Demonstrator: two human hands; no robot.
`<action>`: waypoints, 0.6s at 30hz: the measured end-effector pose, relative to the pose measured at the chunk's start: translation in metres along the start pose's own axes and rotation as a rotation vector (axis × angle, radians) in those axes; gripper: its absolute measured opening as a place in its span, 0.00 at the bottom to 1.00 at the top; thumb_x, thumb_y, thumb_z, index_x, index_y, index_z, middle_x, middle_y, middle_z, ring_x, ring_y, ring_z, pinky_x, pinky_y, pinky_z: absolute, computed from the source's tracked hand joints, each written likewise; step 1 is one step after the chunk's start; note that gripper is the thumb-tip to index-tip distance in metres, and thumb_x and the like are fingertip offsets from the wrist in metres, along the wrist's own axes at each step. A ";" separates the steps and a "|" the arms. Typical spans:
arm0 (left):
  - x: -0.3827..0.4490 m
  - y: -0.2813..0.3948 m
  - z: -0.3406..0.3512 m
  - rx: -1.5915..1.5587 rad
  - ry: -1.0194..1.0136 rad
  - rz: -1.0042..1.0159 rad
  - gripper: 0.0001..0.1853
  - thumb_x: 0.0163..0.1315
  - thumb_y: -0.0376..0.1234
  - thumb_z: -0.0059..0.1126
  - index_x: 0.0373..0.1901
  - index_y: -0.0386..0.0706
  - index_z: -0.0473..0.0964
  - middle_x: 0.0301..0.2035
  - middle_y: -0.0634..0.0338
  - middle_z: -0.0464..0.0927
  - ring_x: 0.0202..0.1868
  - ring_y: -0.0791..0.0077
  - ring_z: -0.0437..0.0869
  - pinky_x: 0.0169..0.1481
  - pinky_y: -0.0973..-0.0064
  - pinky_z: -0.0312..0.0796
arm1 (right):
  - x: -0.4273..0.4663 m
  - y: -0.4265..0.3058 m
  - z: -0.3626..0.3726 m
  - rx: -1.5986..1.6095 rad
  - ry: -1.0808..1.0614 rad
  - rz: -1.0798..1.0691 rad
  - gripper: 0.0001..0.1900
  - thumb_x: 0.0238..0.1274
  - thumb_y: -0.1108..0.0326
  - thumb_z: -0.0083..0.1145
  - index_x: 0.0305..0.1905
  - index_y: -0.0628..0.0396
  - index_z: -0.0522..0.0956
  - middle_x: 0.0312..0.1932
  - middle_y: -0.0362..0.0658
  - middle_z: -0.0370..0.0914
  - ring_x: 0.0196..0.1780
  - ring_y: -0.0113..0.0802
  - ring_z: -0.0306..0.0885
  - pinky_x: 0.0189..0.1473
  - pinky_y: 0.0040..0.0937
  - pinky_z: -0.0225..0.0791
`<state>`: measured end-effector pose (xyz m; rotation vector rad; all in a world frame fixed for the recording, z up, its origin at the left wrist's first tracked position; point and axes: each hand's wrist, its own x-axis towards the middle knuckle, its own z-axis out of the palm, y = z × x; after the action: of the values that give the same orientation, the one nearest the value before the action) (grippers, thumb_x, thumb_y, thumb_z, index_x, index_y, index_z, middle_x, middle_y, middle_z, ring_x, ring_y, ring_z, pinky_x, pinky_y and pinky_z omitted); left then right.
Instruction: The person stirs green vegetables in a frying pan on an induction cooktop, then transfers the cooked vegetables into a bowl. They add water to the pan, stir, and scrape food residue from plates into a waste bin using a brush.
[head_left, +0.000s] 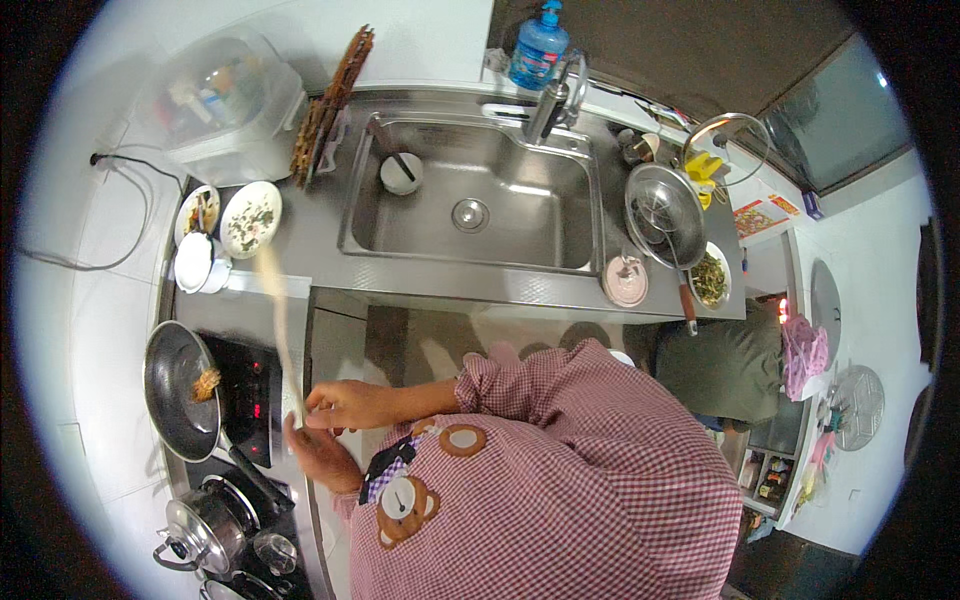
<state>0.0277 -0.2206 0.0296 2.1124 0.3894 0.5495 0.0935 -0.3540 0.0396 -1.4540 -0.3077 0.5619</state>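
My right hand (352, 403) is closed on the lower end of a long, pale stick-like utensil (281, 322), probably wooden and blurred. It reaches up to a white plate with green and pale food bits (252, 220). Just below, my left hand (324, 456) is raised at the same end; whether it grips the utensil is unclear. Left of both hands, a black frying pan (176, 382) holds a small brown clump (205, 384), perhaps food or a scrubber. It sits partly over a cooktop (251, 397) with lit red indicators.
Lidded steel pots (199, 532) stand below the pan. Beyond the counter's front edge is a steel sink (480, 202) with a white round item. A strainer (665, 214), a lidded pink jar (625, 281) and a dish of greens (709, 276) stand right. Another person (720, 367) is at the right.
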 end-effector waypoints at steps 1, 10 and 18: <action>-0.014 -0.014 0.025 -0.243 -0.046 -0.095 0.22 0.61 0.27 0.60 0.58 0.39 0.68 0.34 0.55 0.78 0.36 0.70 0.79 0.41 0.73 0.74 | -0.009 -0.001 -0.007 0.039 0.043 0.094 0.24 0.61 0.48 0.60 0.42 0.64 0.74 0.33 0.47 0.78 0.35 0.31 0.77 0.35 0.32 0.73; -0.040 0.069 0.096 -0.395 -0.647 0.269 0.39 0.60 0.36 0.62 0.69 0.38 0.52 0.46 0.53 0.76 0.42 0.67 0.77 0.45 0.71 0.71 | -0.084 0.038 -0.145 0.185 0.502 0.272 0.15 0.65 0.64 0.50 0.49 0.64 0.71 0.34 0.47 0.78 0.34 0.35 0.78 0.36 0.31 0.74; -0.052 0.065 0.093 -0.122 -0.439 0.127 0.31 0.56 0.32 0.62 0.62 0.41 0.62 0.44 0.53 0.73 0.30 0.66 0.75 0.36 0.72 0.71 | -0.105 0.058 -0.232 -0.544 0.765 0.133 0.12 0.66 0.60 0.51 0.42 0.59 0.74 0.25 0.45 0.72 0.24 0.34 0.72 0.30 0.35 0.67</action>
<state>0.0366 -0.3448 0.0238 2.0753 -0.0264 0.1638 0.1176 -0.6051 -0.0284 -2.1063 0.2694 -0.0179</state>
